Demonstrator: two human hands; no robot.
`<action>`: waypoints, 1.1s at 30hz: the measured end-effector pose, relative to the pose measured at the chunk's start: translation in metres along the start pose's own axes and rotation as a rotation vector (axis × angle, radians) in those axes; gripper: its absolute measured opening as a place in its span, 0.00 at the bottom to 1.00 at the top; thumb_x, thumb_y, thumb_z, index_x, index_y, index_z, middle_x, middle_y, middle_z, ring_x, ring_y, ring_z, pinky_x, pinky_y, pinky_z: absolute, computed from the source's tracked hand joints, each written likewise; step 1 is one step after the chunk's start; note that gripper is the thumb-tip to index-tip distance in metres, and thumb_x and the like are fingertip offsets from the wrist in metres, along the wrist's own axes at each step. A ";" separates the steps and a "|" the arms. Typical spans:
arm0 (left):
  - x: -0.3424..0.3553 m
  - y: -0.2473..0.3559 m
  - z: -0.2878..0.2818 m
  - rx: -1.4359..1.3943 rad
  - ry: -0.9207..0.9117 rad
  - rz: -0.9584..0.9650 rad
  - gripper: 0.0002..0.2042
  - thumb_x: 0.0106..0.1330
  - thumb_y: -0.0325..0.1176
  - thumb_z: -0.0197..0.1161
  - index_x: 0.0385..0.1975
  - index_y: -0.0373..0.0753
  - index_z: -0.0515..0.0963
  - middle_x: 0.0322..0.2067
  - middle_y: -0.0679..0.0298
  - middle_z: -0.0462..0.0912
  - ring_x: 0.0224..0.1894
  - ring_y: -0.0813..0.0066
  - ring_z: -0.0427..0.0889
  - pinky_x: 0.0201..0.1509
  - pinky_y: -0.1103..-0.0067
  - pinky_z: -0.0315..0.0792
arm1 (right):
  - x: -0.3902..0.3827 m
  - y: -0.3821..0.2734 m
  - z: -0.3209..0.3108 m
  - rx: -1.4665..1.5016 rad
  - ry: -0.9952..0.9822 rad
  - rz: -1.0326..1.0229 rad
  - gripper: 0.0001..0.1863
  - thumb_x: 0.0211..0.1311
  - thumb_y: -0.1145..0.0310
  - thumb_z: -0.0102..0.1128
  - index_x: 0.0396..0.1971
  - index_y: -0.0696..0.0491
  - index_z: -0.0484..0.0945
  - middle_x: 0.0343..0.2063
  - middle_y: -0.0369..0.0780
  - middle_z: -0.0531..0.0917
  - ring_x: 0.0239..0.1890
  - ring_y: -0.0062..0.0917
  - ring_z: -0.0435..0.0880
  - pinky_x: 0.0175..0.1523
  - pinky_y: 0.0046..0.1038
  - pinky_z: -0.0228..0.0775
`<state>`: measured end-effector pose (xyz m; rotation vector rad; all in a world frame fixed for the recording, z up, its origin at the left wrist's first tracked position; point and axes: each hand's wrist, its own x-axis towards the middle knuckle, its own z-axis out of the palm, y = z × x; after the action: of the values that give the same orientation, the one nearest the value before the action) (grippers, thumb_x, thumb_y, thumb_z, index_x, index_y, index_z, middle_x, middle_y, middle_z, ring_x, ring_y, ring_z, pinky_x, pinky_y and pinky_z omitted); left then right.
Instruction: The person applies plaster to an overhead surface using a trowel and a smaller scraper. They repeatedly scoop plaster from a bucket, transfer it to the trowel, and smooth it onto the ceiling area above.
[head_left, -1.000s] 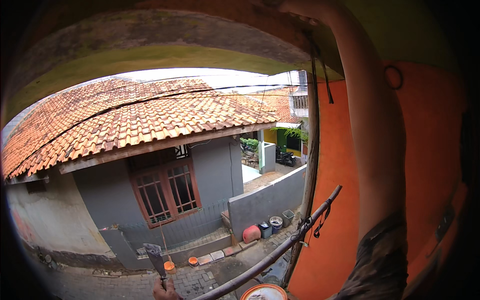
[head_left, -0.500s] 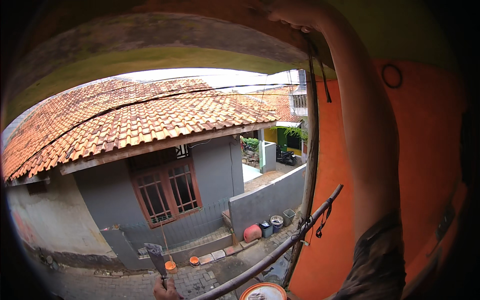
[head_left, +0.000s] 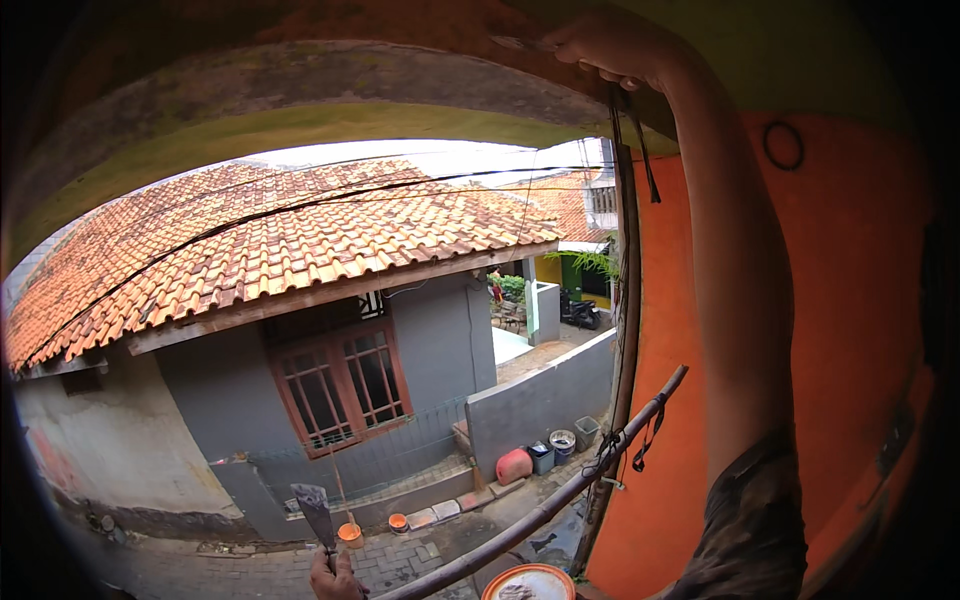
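My left hand (head_left: pixel 336 578), low at the centre-left, grips an upright scraper with a stained, wide metal blade (head_left: pixel 313 510), just left of a bamboo pole (head_left: pixel 540 515). My right hand (head_left: pixel 620 55) is raised to the underside of the concrete overhang (head_left: pixel 300 75), fingers closed on a thin flat blade tool (head_left: pixel 515 43) that lies close along that surface. Dark cords (head_left: pixel 650 170) hang just below it. An orange-rimmed bucket (head_left: pixel 527 589) with pale material inside shows at the bottom edge, right of the pole.
An orange wall (head_left: pixel 668 510) rises at my right beside an upright post (head_left: pixel 623 300). Across the paved lane below stand a grey house (head_left: pixel 435 330) with a tiled roof, a low wall (head_left: pixel 530 400), several buckets and containers (head_left: pixel 563 440), and a parked motorbike (head_left: pixel 580 312). Wires cross in front.
My right hand has shifted slightly, and the blade tool beyond its fingers now shows. The view has moved a little, so the scene sits slightly lower and further right. My left hand still holds the scraper.
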<state>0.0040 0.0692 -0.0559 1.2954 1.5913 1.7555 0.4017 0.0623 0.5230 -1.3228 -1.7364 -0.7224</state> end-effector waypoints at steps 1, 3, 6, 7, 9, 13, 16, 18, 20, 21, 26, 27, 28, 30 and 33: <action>0.001 0.000 0.001 -0.008 -0.005 -0.006 0.07 0.72 0.35 0.54 0.34 0.39 0.73 0.15 0.73 0.66 0.12 0.85 0.64 0.13 0.83 0.59 | -0.008 0.001 -0.004 0.099 -0.023 0.093 0.18 0.61 0.63 0.53 0.45 0.60 0.80 0.40 0.53 0.79 0.43 0.39 0.79 0.47 0.34 0.67; 0.003 -0.004 0.003 -0.011 0.006 0.026 0.06 0.72 0.34 0.54 0.35 0.39 0.73 0.15 0.73 0.66 0.12 0.85 0.64 0.13 0.83 0.59 | -0.013 0.018 0.002 0.272 0.021 0.171 0.18 0.64 0.60 0.53 0.49 0.52 0.80 0.28 0.40 0.73 0.30 0.22 0.70 0.32 0.25 0.58; 0.000 0.020 0.007 -0.065 -0.036 -0.005 0.06 0.72 0.34 0.53 0.36 0.39 0.73 0.15 0.73 0.66 0.12 0.85 0.64 0.13 0.83 0.59 | -0.016 0.030 0.023 0.419 0.112 0.114 0.19 0.66 0.60 0.53 0.54 0.46 0.78 0.21 0.32 0.74 0.21 0.14 0.70 0.23 0.22 0.59; -0.003 0.028 0.007 -0.089 -0.055 -0.030 0.07 0.72 0.34 0.52 0.36 0.39 0.73 0.15 0.73 0.66 0.12 0.85 0.65 0.13 0.83 0.59 | -0.017 0.029 0.032 0.462 0.125 0.090 0.20 0.66 0.60 0.52 0.57 0.45 0.77 0.22 0.32 0.77 0.21 0.16 0.72 0.24 0.24 0.63; -0.002 0.023 0.006 -0.076 -0.051 -0.011 0.07 0.72 0.34 0.52 0.36 0.38 0.73 0.15 0.73 0.66 0.12 0.85 0.65 0.13 0.83 0.60 | -0.008 0.029 0.050 0.191 0.278 -0.086 0.23 0.65 0.61 0.52 0.60 0.44 0.74 0.31 0.34 0.82 0.26 0.22 0.78 0.33 0.29 0.70; 0.006 0.010 0.008 0.015 -0.068 0.081 0.07 0.72 0.34 0.53 0.36 0.38 0.73 0.15 0.73 0.67 0.12 0.85 0.65 0.14 0.83 0.60 | 0.030 0.028 0.104 -0.071 0.691 -0.406 0.19 0.60 0.64 0.51 0.49 0.52 0.80 0.39 0.46 0.85 0.38 0.41 0.84 0.51 0.37 0.73; 0.000 0.028 0.010 -0.006 -0.084 0.006 0.07 0.72 0.34 0.53 0.35 0.38 0.73 0.15 0.73 0.67 0.12 0.86 0.65 0.13 0.83 0.60 | 0.040 0.003 0.121 -0.192 0.307 -0.088 0.17 0.57 0.66 0.50 0.42 0.57 0.81 0.38 0.54 0.83 0.41 0.45 0.83 0.53 0.39 0.73; -0.005 0.032 0.009 -0.049 -0.065 -0.062 0.07 0.72 0.34 0.53 0.35 0.38 0.73 0.15 0.73 0.66 0.12 0.86 0.65 0.13 0.83 0.60 | 0.024 -0.011 0.126 0.014 0.293 -0.109 0.17 0.57 0.66 0.50 0.41 0.59 0.81 0.38 0.55 0.83 0.43 0.45 0.82 0.53 0.41 0.72; -0.003 0.033 0.009 -0.057 -0.074 -0.094 0.07 0.72 0.34 0.53 0.35 0.39 0.73 0.15 0.73 0.66 0.12 0.86 0.65 0.13 0.84 0.61 | 0.021 0.002 0.133 0.094 0.486 -0.196 0.17 0.56 0.66 0.50 0.41 0.58 0.81 0.37 0.54 0.83 0.42 0.45 0.82 0.53 0.41 0.72; -0.001 0.032 0.010 -0.040 -0.088 -0.097 0.07 0.72 0.34 0.53 0.35 0.39 0.73 0.15 0.73 0.66 0.12 0.86 0.65 0.13 0.84 0.61 | 0.030 0.019 0.124 -0.045 0.331 -0.183 0.18 0.56 0.67 0.51 0.44 0.58 0.80 0.36 0.54 0.83 0.42 0.46 0.82 0.53 0.40 0.72; -0.003 0.032 0.008 -0.039 -0.120 -0.079 0.07 0.72 0.34 0.53 0.35 0.39 0.72 0.15 0.73 0.66 0.12 0.86 0.65 0.13 0.84 0.61 | 0.012 0.040 0.078 -0.159 0.485 -0.532 0.15 0.57 0.68 0.52 0.41 0.58 0.81 0.36 0.52 0.82 0.43 0.42 0.83 0.52 0.38 0.72; -0.003 0.027 0.008 -0.064 -0.095 -0.077 0.07 0.72 0.34 0.53 0.35 0.39 0.72 0.15 0.73 0.66 0.12 0.86 0.65 0.13 0.84 0.61 | 0.006 0.035 0.059 -0.058 0.330 -0.389 0.18 0.59 0.66 0.52 0.46 0.59 0.79 0.42 0.56 0.81 0.47 0.43 0.82 0.55 0.37 0.71; -0.003 0.025 0.009 -0.090 -0.076 -0.071 0.07 0.72 0.34 0.53 0.34 0.39 0.72 0.15 0.73 0.66 0.12 0.85 0.65 0.13 0.84 0.61 | 0.002 0.030 0.044 0.034 0.176 -0.243 0.22 0.61 0.63 0.51 0.51 0.60 0.78 0.47 0.59 0.79 0.52 0.45 0.81 0.58 0.36 0.70; -0.004 0.027 0.008 -0.095 -0.074 -0.066 0.07 0.72 0.34 0.53 0.34 0.39 0.72 0.15 0.73 0.66 0.12 0.85 0.65 0.13 0.83 0.60 | 0.002 0.020 0.031 -0.106 0.262 -0.155 0.22 0.63 0.62 0.49 0.50 0.61 0.78 0.47 0.59 0.79 0.51 0.47 0.81 0.57 0.39 0.70; -0.006 0.039 0.009 -0.080 -0.059 -0.067 0.08 0.72 0.35 0.53 0.33 0.39 0.72 0.15 0.72 0.66 0.11 0.85 0.65 0.13 0.83 0.60 | 0.012 0.001 0.023 -0.055 0.248 -0.088 0.22 0.63 0.62 0.47 0.47 0.62 0.79 0.47 0.60 0.79 0.51 0.48 0.80 0.56 0.40 0.70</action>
<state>0.0243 0.0599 -0.0222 1.2305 1.4992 1.7065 0.3950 0.0872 0.5224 -1.1450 -1.5920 -0.9487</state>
